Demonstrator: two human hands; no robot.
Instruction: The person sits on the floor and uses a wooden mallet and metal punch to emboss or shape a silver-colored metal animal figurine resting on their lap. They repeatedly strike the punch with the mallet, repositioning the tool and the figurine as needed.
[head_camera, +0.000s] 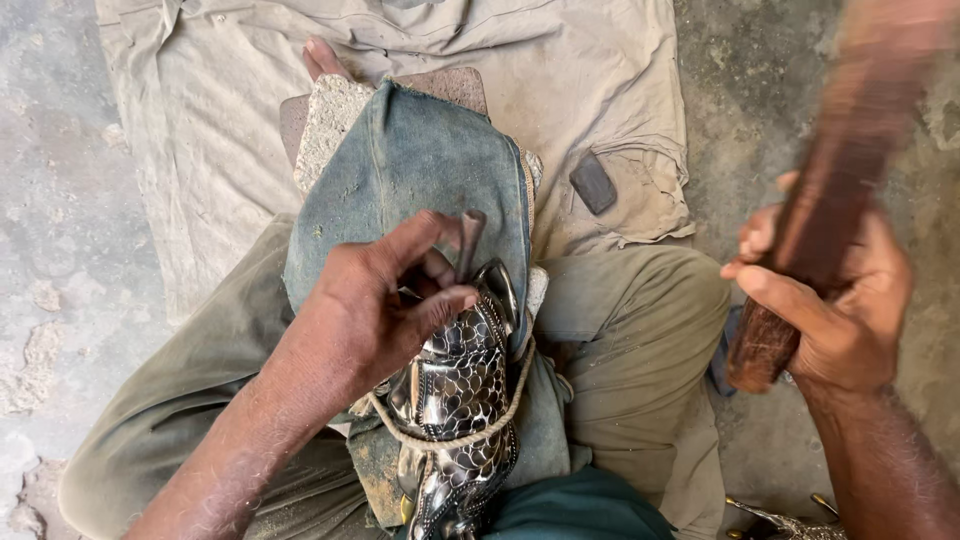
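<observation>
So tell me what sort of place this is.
Likely a metal craftsman's floor workshop. The left hand sets a small punch on an embossed metal piece roped over denim-covered stone, the right hand raises a wooden mallet, and the concrete floor is cracked.

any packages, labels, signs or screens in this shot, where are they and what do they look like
None in view: no package, label, sign or screen.
Nearest to one: small dark rectangular block, lying on the beige cloth right of the denim-wrapped stone; flat, dark grey, no visible marking.
</observation>
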